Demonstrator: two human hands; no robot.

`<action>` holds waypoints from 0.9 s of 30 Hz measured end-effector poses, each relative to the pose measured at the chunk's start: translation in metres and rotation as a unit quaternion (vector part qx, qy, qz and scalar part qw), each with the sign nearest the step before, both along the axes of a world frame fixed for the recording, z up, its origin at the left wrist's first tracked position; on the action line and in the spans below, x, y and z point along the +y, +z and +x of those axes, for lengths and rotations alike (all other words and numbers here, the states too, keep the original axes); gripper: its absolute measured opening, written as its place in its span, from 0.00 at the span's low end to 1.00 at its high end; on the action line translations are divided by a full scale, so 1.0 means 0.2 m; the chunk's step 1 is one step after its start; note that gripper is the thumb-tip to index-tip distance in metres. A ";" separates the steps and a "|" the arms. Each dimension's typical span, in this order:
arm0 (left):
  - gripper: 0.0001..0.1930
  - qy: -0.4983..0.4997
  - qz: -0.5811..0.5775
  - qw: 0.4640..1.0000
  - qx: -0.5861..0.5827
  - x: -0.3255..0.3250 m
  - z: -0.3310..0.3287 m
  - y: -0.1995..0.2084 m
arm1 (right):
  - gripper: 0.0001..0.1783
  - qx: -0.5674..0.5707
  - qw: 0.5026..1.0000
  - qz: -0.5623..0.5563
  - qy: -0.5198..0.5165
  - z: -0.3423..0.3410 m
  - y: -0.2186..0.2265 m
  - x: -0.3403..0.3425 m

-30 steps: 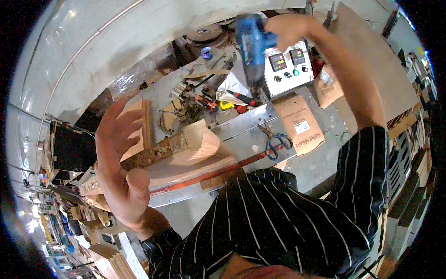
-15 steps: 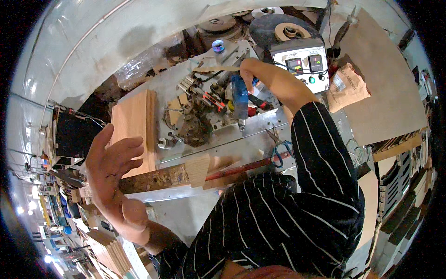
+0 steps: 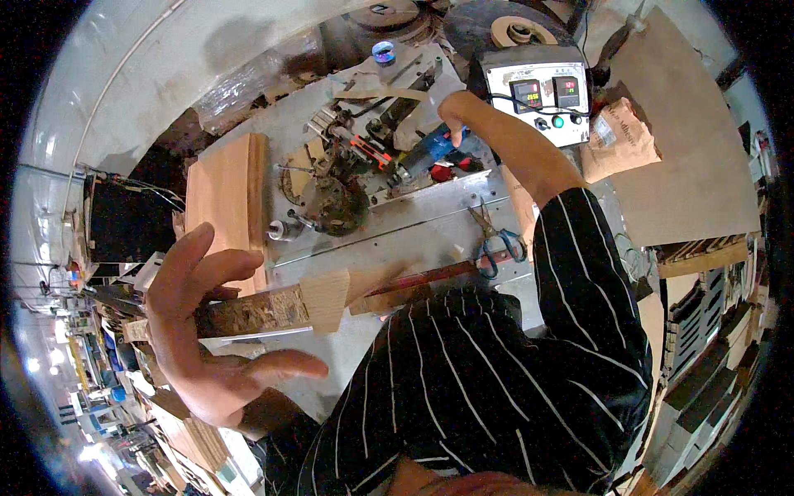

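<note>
While the left hand (image 3: pixel 186 335) hangs at the near edge of the bench, its fingers and thumb stand well spread, curved like an open C, with nothing gripped between them. Behind it, partly covered by it, is a wooden piece (image 3: pixel 256 313): its long edge is rough, flaky and mottled brown, and it ends in a smooth, pale, angular face. Whether the palm brushes it, I can't tell from here. Just beyond lie stacked wooden panels (image 3: pixel 227 194), flat and reddish-tan, with fine straight grain.

Further along the grey metal bench top (image 3: pixel 397 223) sits a greasy machine part (image 3: pixel 333 202), dark, lumpy and rounded. To its right, among the clutter, is the blue tool (image 3: pixel 432 147), a stout body lying aslant and narrowing to a greyish front end. The right hand (image 3: pixel 452 116) is at its upper end, fingers bent downward over it; the wrist hides too much for me to tell whether they're pressed together around it or loose.

Nearer the front, scissors (image 3: pixel 494 236) with blue loop handles rest slightly open. Behind the right forearm stands a boxy controller (image 3: pixel 547 73), white-faced, with two lit displays, and beside it a crumpled brown paper sack (image 3: pixel 624 142).
</note>
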State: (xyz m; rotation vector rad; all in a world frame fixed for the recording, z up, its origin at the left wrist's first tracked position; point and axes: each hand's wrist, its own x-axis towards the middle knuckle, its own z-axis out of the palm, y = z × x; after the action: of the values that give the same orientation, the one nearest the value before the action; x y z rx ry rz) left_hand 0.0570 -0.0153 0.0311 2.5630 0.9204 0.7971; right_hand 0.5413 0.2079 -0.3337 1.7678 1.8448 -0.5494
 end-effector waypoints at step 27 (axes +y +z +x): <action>0.32 -0.177 0.182 0.967 -0.031 0.03 -0.05 -0.10 | 0.54 0.252 0.874 0.413 -0.049 -1.76 -0.77 -1.80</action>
State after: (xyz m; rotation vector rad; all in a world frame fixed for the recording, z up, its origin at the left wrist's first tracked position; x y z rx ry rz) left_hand 0.0465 -0.0083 0.0114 2.8700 0.2948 1.0021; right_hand 0.1903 -0.1526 -0.4875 2.4353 2.6255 -0.2696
